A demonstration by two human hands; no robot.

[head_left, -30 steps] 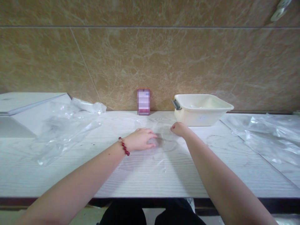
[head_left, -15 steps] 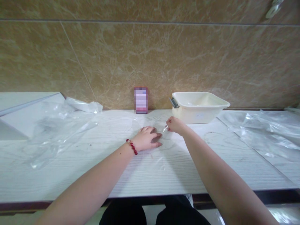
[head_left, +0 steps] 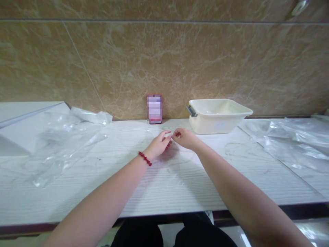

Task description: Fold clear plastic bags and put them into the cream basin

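A thin clear plastic sheet or bag (head_left: pixel 177 173) lies faintly visible on the white wood-grain table, beneath and in front of my hands. My right hand (head_left: pixel 185 138) is closed in a pinch above it, thumb and forefinger together on what looks like the edge of the clear plastic; the bit between them is tiny. My left hand (head_left: pixel 159 144), with a red bead bracelet (head_left: pixel 145 158) at the wrist, is turned on its side. Its visible fingers are apart, and one fingertip reaches the right hand's pinch. Its lower fingers are partly hidden.
A cream plastic bin (head_left: pixel 218 123) with a grey latch stands against the tiled wall, right of my hands. A phone (head_left: pixel 154 109) leans on the wall. Crumpled clear plastic lies at the left (head_left: pixel 69 137) and right (head_left: pixel 290 144). A white box (head_left: pixel 33 127) sits far left.
My right hand has moved left until its fingertips meet my left hand. The left hand has lifted off the table and turned from flat onto its side.
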